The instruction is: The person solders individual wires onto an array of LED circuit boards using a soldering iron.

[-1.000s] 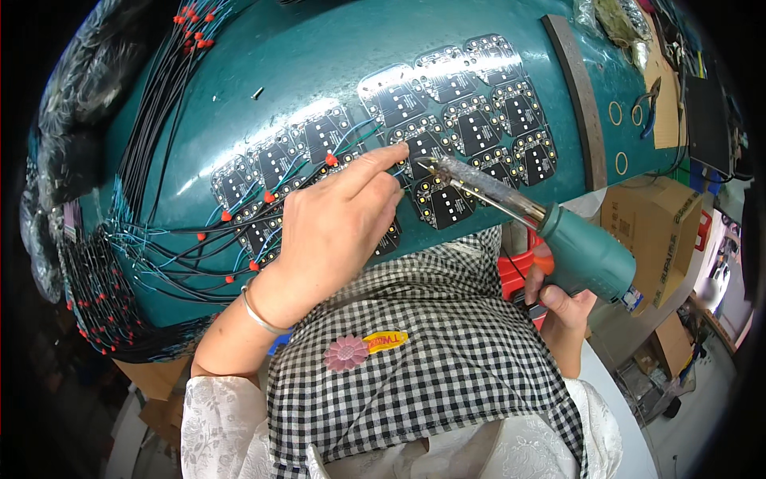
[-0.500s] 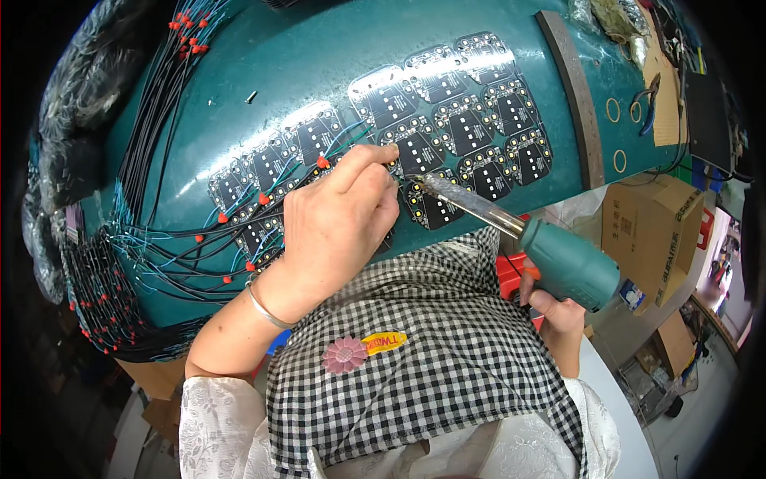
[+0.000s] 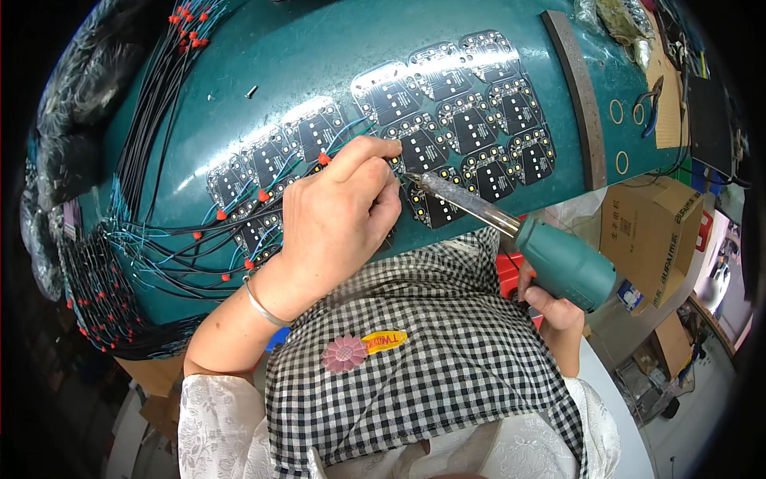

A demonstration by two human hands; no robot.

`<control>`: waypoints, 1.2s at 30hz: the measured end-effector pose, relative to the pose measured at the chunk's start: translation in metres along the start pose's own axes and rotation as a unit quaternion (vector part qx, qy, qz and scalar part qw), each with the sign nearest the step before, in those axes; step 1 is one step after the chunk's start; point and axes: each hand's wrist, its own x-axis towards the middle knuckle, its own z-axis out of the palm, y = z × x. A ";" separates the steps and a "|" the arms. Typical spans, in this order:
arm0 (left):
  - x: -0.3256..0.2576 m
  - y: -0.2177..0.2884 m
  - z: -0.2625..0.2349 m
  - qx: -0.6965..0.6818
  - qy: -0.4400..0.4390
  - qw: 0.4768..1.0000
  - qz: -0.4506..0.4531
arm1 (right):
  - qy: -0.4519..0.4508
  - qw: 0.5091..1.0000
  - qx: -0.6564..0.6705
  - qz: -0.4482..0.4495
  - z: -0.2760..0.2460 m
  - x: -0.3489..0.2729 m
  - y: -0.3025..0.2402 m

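Note:
My right hand (image 3: pixel 554 307) is wrapped round the green body of a soldering gun (image 3: pixel 566 265). Its long metal barrel points up and left, and the tip sits at the edge of a black circuit board (image 3: pixel 421 148). My left hand (image 3: pixel 343 203) is closed over the boards, fingertips pinched beside that tip; what they hold is hidden. Several more black boards (image 3: pixel 471 128) lie joined in rows on the green table mat (image 3: pixel 287 48). Black cables with blue wire ends and red connectors (image 3: pixel 263 195) reach across the left boards, partly under my left hand.
A dark metal bar (image 3: pixel 576 96) lies right of the boards. Beyond it are pliers (image 3: pixel 652 108) and rubber bands (image 3: pixel 621 163). Bundled cables (image 3: pixel 148 120) and plastic-wrapped packs (image 3: pixel 76 104) fill the left side. A cardboard box (image 3: pixel 650 231) stands beyond the table's right edge.
The soldering gun has shifted very slightly left, its tip staying by my left fingertips. My left hand has barely moved.

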 end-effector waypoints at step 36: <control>-0.004 -0.010 -0.070 0.029 -0.105 0.994 0.030 | 0.127 0.976 0.160 -0.076 0.052 0.070 -0.026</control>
